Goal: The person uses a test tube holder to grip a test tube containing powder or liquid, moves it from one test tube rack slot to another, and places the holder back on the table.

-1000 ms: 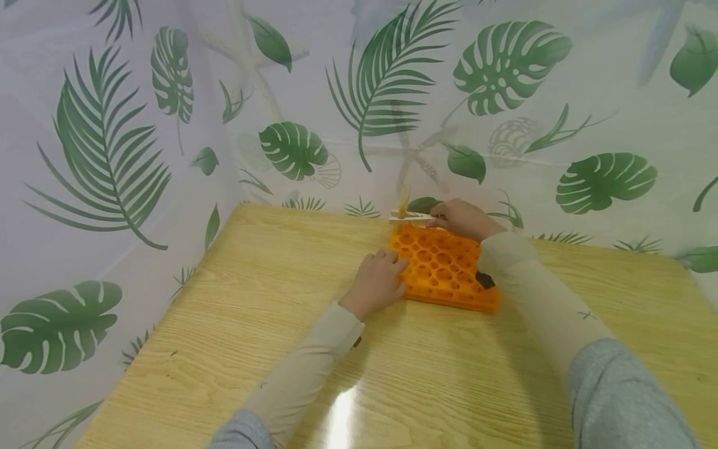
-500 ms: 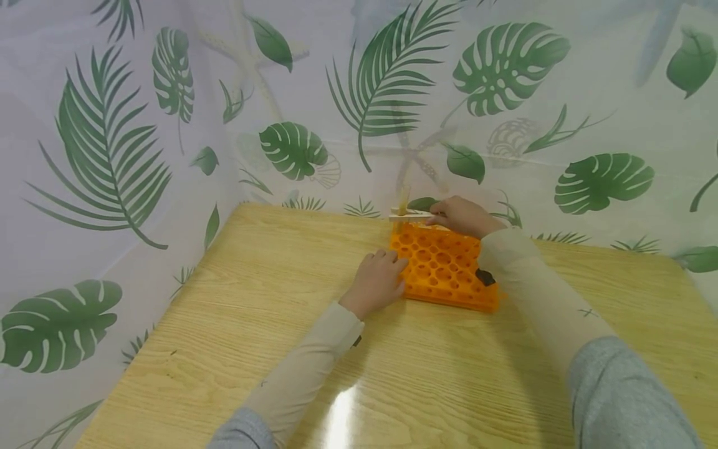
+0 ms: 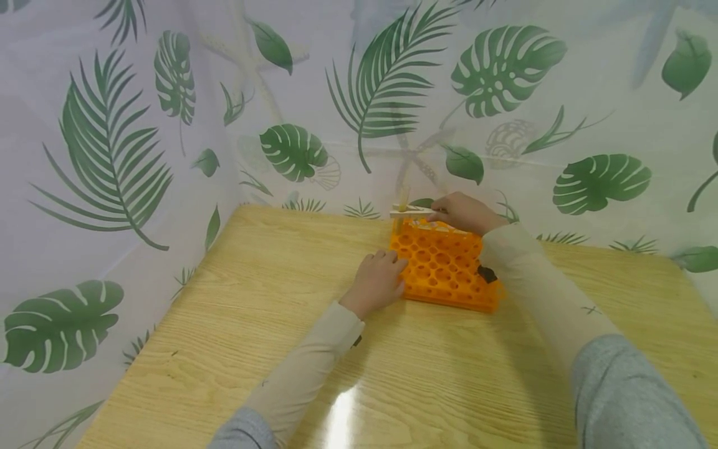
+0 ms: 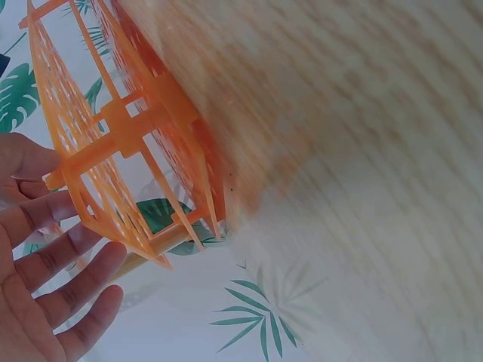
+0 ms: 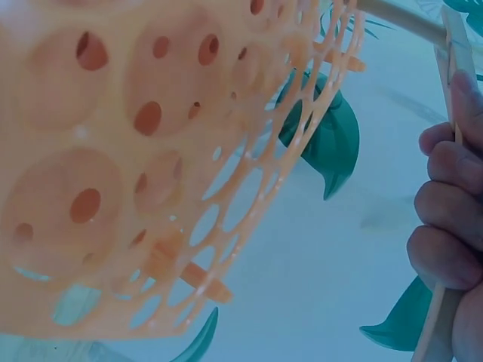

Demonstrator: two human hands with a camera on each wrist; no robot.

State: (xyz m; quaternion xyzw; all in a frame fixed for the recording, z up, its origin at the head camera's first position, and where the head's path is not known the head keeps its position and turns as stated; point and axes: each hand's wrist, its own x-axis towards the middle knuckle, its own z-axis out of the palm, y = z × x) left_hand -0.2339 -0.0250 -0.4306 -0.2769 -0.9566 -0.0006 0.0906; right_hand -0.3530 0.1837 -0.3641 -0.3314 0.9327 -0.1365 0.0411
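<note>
An orange test tube rack [image 3: 443,259], full of round holes, stands near the table's back edge. At its left end my left hand [image 3: 374,284] holds it, with thumb and forefinger by a corner of the upper plate and the other fingers spread in the left wrist view. My right hand [image 3: 464,213] grips a pale wooden test tube holder [image 3: 411,212] above the back of the rack. Its far end is around a test tube [image 3: 404,198] with yellowish contents, at the rack's back left corner. The right wrist view shows the fingers [image 5: 445,204] curled round the handle.
The wood-grain table [image 3: 269,299] spreads in front and to both sides. A white curtain [image 3: 314,81] with green leaf prints hangs right behind the rack. The right forearm [image 3: 550,299] passes over the rack's right end, beside a small black piece [image 3: 487,274].
My right hand and the test tube holder have risen slightly, and more of the rack's back shows beneath them. The left hand and the rack stay in place.
</note>
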